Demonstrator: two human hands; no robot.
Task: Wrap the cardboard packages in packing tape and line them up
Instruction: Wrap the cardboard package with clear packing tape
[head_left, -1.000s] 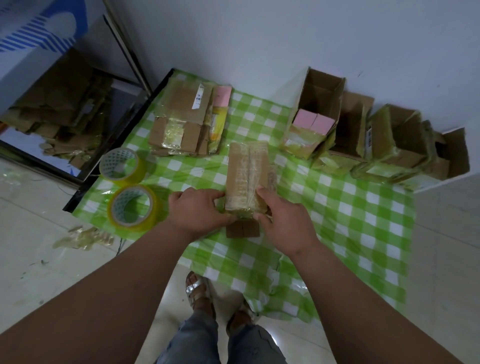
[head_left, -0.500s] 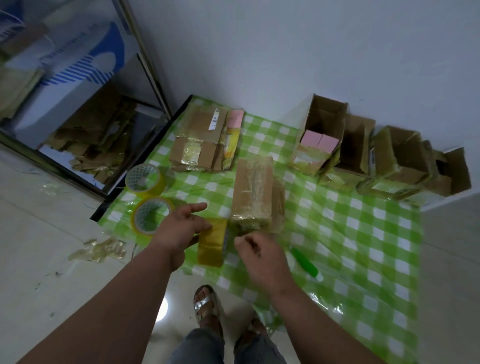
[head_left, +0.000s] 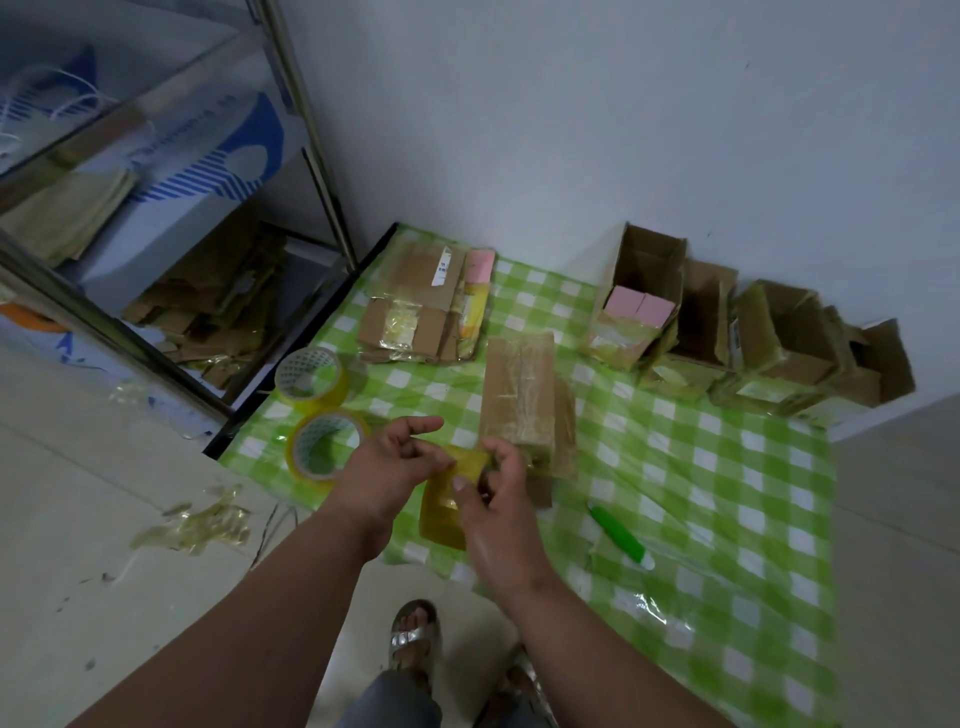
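fingers (head_left: 470, 475) of both hands pinch tape roll (head_left: 441, 514) — package (head_left: 519, 395) just beyond

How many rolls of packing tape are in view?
3: two tape rolls on the checked cloth's left edge, one farther, one nearer, and a third roll held between both hands.

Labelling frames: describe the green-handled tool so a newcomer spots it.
Start at the green-and-white checked plastic cloth on the floor. The slim green-handled tool with a white tip lies alone near its front edge, right of the hands, the only solid green thing there.
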